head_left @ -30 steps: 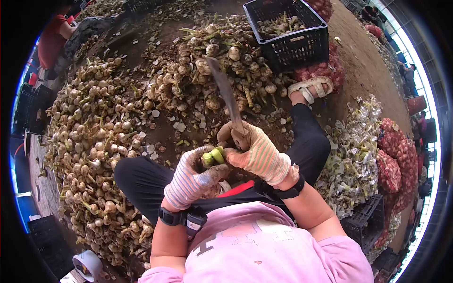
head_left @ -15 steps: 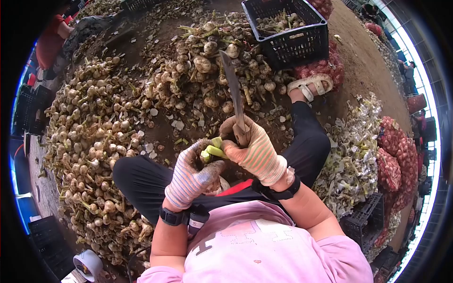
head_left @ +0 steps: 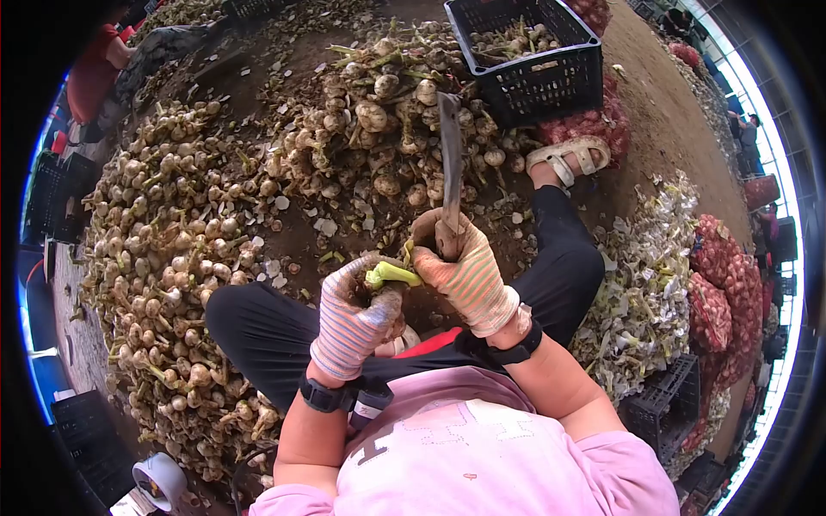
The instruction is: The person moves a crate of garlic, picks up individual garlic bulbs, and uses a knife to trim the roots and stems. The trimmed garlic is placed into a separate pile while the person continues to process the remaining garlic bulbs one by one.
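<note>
My left hand (head_left: 357,314), in a striped, soiled glove, is closed around garlic whose pale green stem (head_left: 391,274) sticks out toward the right. The bulb end is hidden in the glove. My right hand (head_left: 465,275), gloved too, grips the wooden handle of a knife (head_left: 451,155), its long blade pointing up and away from me. The right thumb and fingers touch the stem's tip, beside a thin yellowish leaf strip (head_left: 408,251). Beyond the blade lies a heap of untrimmed garlic (head_left: 370,116).
A wide spread of garlic bulbs (head_left: 172,267) covers the ground at left. At the back right, a black crate (head_left: 538,82) stands by red net sacks (head_left: 594,120). Pale peelings (head_left: 641,292) pile up at right, near more filled sacks (head_left: 723,292). Another person (head_left: 90,73) is at upper left.
The knife has swung more upright, its tip moving right. My right hand has shifted slightly to the right, and a yellowish leaf strip now shows apart from the green stem.
</note>
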The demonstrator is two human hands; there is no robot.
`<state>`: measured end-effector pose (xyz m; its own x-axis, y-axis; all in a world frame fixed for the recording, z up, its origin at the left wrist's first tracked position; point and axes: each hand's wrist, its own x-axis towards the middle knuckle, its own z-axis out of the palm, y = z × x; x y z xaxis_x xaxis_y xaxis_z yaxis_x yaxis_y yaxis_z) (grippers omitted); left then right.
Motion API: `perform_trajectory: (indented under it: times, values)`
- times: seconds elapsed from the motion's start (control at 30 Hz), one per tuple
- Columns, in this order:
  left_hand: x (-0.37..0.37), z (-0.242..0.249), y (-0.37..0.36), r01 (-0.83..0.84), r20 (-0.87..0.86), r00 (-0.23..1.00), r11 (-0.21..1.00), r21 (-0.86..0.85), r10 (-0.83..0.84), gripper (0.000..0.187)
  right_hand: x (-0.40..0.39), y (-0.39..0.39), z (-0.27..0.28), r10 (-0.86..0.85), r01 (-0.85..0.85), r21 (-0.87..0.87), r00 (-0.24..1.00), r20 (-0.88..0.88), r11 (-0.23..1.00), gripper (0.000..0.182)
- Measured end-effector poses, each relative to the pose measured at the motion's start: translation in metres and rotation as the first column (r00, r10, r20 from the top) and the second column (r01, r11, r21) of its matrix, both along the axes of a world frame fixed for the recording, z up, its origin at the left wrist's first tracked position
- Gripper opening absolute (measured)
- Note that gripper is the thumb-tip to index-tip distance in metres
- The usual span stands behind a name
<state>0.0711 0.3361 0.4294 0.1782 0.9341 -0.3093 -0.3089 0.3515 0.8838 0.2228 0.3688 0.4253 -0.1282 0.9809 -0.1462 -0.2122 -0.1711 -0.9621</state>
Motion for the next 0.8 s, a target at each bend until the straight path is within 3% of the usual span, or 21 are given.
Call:
perform_trajectory:
  times: [0.13, 0.23, 0.3, 0.43, 0.57, 0.63, 0.67, 0.7, 0.73, 0.77, 0.8]
  values:
    - [0.002, -0.002, 0.000, -0.112, -0.004, 0.994, 0.994, 0.008, 0.112, 0.017, 0.000, -0.004, 0.001, -0.108, 0.099, 0.134, 0.992, 0.060, 0.986, 0.027]
    - [-0.003, 0.003, 0.003, -0.071, -0.003, 0.997, 0.997, -0.024, 0.071, 0.017, 0.003, -0.009, 0.000, -0.203, 0.173, 0.258, 0.975, 0.093, 0.951, 0.029]
    - [-0.004, 0.004, 0.003, -0.051, 0.007, 0.999, 0.999, -0.011, 0.051, 0.015, 0.006, -0.012, 0.006, -0.044, -0.032, 0.378, 0.980, 0.192, 0.925, 0.031]
    - [-0.002, 0.001, 0.000, -0.046, 0.016, 0.999, 0.999, 0.003, 0.046, 0.014, 0.009, -0.012, 0.004, 0.084, -0.121, 0.221, 0.982, 0.169, 0.968, 0.034]
    - [-0.002, -0.003, -0.003, -0.034, 0.009, 0.999, 0.999, 0.010, 0.034, 0.016, 0.010, -0.012, -0.003, 0.095, -0.156, 0.275, 0.971, 0.221, 0.949, 0.033]
    - [-0.004, -0.007, -0.001, 0.013, -0.169, 0.985, 0.980, 0.199, 0.021, 0.013, 0.012, -0.013, 0.002, 0.089, -0.148, 0.243, 0.967, 0.238, 0.959, 0.031]
    - [-0.005, -0.007, 0.001, 0.013, -0.170, 0.985, 0.980, 0.201, 0.022, 0.013, 0.012, -0.014, 0.004, 0.084, -0.139, 0.208, 0.964, 0.254, 0.968, 0.030]
    - [-0.005, -0.004, 0.005, 0.111, -0.411, 0.909, 0.910, 0.400, 0.069, 0.017, 0.011, -0.014, 0.001, 0.083, -0.139, 0.211, 0.964, 0.253, 0.968, 0.030]
    - [-0.006, -0.002, 0.007, 0.253, -0.607, 0.777, 0.799, 0.545, 0.168, 0.020, 0.009, -0.013, -0.003, 0.046, -0.079, 0.240, 0.989, 0.140, 0.968, 0.029]
    - [-0.007, 0.000, 0.008, 0.253, -0.607, 0.776, 0.798, 0.546, 0.170, 0.020, 0.008, -0.013, -0.005, 0.010, -0.016, 0.261, 1.000, 0.024, 0.965, 0.028]
    - [-0.008, 0.001, 0.008, 0.284, -0.667, 0.719, 0.792, 0.540, 0.197, 0.020, 0.009, -0.013, -0.002, 0.009, -0.015, 0.262, 1.000, 0.024, 0.965, 0.028]
